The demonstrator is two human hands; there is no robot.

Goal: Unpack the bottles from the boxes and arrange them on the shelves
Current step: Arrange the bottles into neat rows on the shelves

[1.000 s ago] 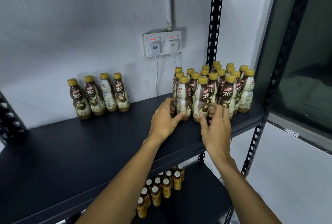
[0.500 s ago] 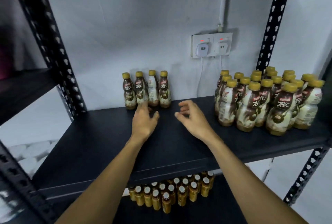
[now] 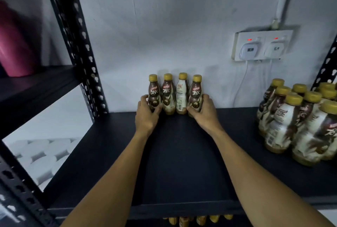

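Note:
A row of several brown-and-white coffee bottles with gold caps [image 3: 175, 95] stands against the wall at the back of the black shelf [image 3: 182, 163]. My left hand [image 3: 146, 115] grips the leftmost bottle [image 3: 154, 93] of that row. My right hand [image 3: 205, 112] grips the rightmost bottle [image 3: 196, 93]. The two middle bottles stand between my hands, untouched. A large cluster of the same bottles [image 3: 300, 121] stands at the right end of the shelf.
A double wall socket with two plugged-in chargers [image 3: 262, 46] and hanging cables sits above the shelf at right. Perforated black uprights [image 3: 80, 44] frame the rack. A pink object [image 3: 16, 44] rests on the neighbouring left shelf. Small gold-capped bottles [image 3: 198, 220] show on the shelf below.
My view swung left from the large cluster to the small row. Both hands left the cluster, crossed the shelf and closed around the row's two end bottles.

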